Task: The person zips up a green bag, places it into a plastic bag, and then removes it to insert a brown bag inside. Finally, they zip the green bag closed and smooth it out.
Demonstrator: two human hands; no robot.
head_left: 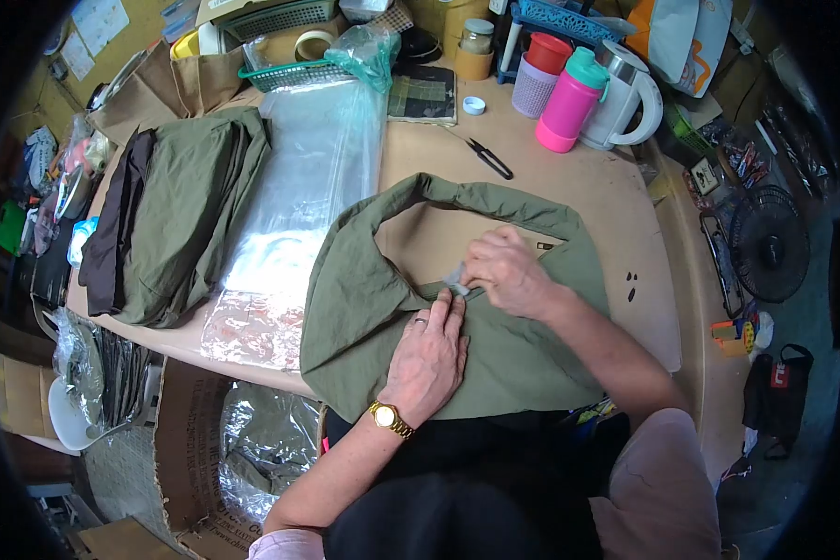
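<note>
A green fabric bag [532, 359] lies flat on the table, its strap curving round an opening at the top. My left hand [427, 359], with a ring and a gold watch at the wrist, rests on the bag with fingers spread near the opening's lower edge. My right hand [506, 271] is closed round a small greyish-white cloth [455, 279], which touches the bag's edge beside my left fingertips. A zipper pull [544, 246] shows at the right end of the opening.
Black thread snips [490, 160] lie beyond the bag. Folded green bags [187, 215] and clear plastic sheets [299, 187] are at the left. A pink bottle [570, 103] and a kettle [623, 98] stand at the back. An open carton [189, 439] sits below the table's front edge.
</note>
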